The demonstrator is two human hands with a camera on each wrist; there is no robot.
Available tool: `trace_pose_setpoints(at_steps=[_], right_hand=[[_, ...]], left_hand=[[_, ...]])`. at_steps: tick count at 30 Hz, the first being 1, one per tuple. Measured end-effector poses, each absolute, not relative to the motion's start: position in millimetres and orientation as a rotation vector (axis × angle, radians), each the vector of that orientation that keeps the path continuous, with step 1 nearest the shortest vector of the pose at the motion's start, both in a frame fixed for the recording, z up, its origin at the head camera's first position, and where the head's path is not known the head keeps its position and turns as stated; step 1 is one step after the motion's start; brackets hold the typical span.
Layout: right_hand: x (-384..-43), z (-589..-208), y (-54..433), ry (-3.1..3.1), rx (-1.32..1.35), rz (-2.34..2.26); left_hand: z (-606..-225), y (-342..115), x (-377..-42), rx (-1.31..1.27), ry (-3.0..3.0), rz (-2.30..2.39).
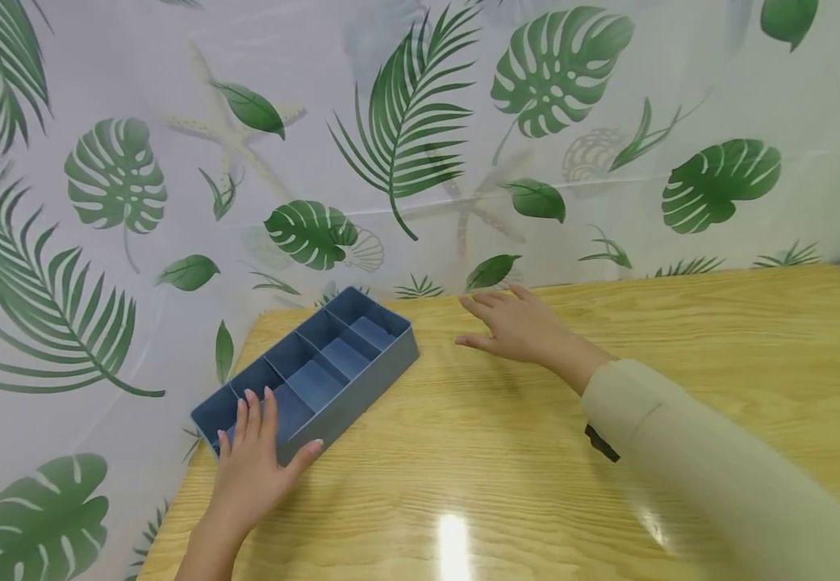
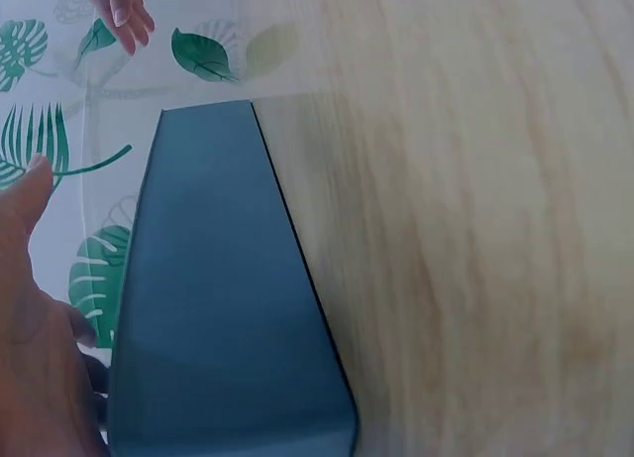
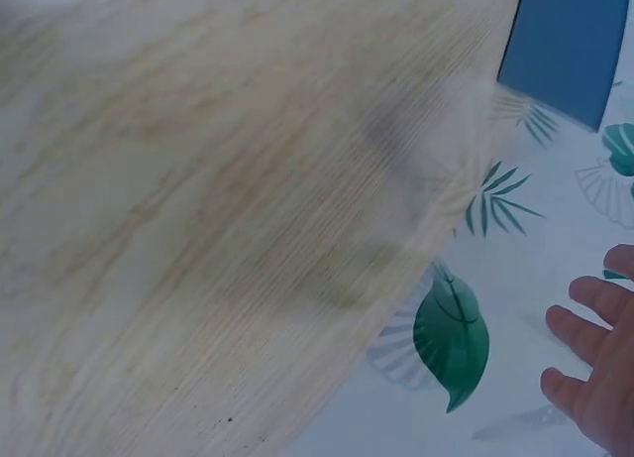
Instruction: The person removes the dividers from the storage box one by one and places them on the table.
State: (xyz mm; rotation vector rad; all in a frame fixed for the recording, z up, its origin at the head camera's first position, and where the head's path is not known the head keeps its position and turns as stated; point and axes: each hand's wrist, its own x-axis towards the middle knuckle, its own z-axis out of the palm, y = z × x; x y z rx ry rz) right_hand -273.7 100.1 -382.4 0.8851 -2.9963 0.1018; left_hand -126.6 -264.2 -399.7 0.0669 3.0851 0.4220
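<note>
A blue box (image 1: 372,388) with several compartments in two rows stands at a slant on the table's left part; no objects show inside it. My left hand (image 1: 254,476) is over the near end of the box, fingers spread and straight; whether it touches the rim I cannot tell. The left wrist view shows the box's long outer wall (image 2: 218,279) beside that hand. To the right of the box's far end, my right hand (image 1: 517,324) hovers above the table with its fingers stretched out, holding nothing.
The yellow wood-grain table (image 1: 536,484) reaches back to a white sheet (image 1: 303,73) printed with green leaves, which hangs behind and to the left. A small dark object (image 1: 601,444) shows under the right sleeve (image 1: 681,452). Light glares off the table's front.
</note>
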Motion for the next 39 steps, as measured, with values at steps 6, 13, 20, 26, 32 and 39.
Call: trace_pose_setpoints(at_steps=[6,13,20,26,32,39], right_hand=[[-288.6,-380.1,85.9,-3.019,0.887,0.068],[-290.1,-385.9,67.2,-3.074,0.822,0.331],[-282.3,-391.1,37.3,-3.15,0.777,0.59],[-285.5,-388.4,26.7,-3.156,0.635,0.776],[-289.1,-399.2,16.4,-3.072,0.494,1.295],[-290.2,-404.3,-3.0,-2.744,-0.026,2.162]], left_hand=[[-402.7,-271.8,-122.8,-0.054,3.109,0.611],[-404.9,-276.9,-119.5,-0.29,3.044,0.939],[-405.1,-291.5,-110.5,-0.44,2.898,1.059],[-406.1,-296.9,-109.4,-0.483,2.768,1.141],[-408.0,-307.3,-101.1,-0.45,2.735,1.063],[-414.7,-313.5,-99.3,-0.363,2.721,1.03]])
